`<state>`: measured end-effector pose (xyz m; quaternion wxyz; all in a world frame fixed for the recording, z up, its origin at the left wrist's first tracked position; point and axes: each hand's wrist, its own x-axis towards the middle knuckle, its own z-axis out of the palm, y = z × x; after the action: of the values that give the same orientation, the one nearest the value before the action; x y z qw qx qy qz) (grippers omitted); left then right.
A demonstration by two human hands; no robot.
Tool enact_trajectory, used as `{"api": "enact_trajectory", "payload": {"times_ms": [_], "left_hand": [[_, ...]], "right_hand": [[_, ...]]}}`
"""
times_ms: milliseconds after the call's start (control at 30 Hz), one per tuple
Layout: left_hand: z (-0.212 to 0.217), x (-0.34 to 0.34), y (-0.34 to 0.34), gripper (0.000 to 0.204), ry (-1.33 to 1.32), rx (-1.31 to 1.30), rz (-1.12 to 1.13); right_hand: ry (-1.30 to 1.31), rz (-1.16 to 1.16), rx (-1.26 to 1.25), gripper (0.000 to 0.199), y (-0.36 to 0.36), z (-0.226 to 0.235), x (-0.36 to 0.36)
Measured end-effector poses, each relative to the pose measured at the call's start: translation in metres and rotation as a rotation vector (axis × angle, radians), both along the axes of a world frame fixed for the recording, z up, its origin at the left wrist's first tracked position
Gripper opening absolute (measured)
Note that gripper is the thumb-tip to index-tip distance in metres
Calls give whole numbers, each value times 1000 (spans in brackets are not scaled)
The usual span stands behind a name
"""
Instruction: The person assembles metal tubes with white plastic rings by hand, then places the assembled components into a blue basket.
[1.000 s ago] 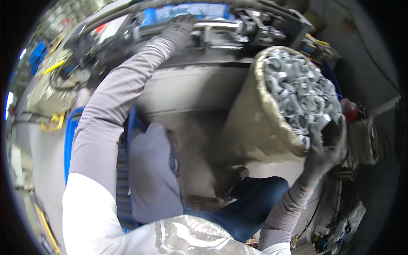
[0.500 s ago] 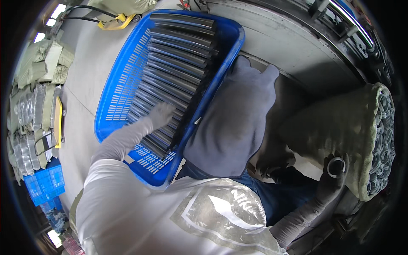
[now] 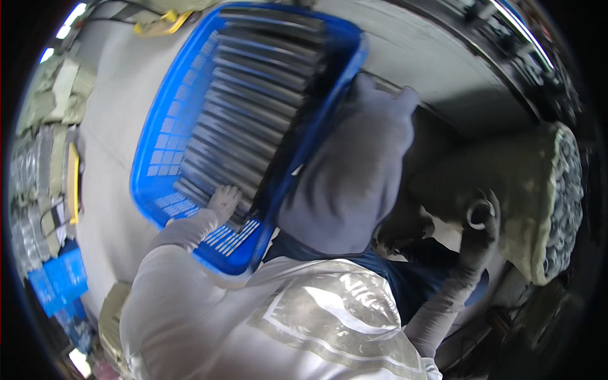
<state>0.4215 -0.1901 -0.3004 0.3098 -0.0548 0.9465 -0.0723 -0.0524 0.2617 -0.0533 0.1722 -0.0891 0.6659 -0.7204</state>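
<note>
A blue plastic basket [image 3: 142,183] stands at my left. It holds several side-by-side rows of dark, shiny metal [image 3: 253,95], which look like tubes or tightly stacked rings; blur hides which. On the near end of these rows rests my left hand [image 3: 225,201], gloved, fingers apart, with nothing visible in it. Out to the right, my right hand [image 3: 480,237], in a darker glove, grips a metal ring [image 3: 479,214] by its lower side. That hand is beside a greenish woven sack [image 3: 506,164], whose mouth shows many metal rings [image 3: 567,202].
A grey cloth [image 3: 348,177] covers my lap between basket and sack. A pale metal panel [image 3: 430,57] borders the far side. Wrapped bundles [image 3: 38,158], a yellow-edged trolley [image 3: 74,183] and blue crates [image 3: 60,282] line the left. Another yellow trolley [image 3: 164,24] is beyond the basket.
My left hand has drawn back toward me along the rows to their near end. My right hand, still holding the ring, has shifted slightly up and left. The whole view has tilted a little.
</note>
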Motion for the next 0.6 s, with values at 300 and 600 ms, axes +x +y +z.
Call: {"api": "enact_trajectory", "payload": {"times_ms": [300,600], "left_hand": [[13,32,-32,42,309,220,101],[12,22,3,49,-11,-47,147]], "right_hand": [[-478,-120,-526,60,-23,-10,15],[-560,-92,-649,58,-15,7,17]]}}
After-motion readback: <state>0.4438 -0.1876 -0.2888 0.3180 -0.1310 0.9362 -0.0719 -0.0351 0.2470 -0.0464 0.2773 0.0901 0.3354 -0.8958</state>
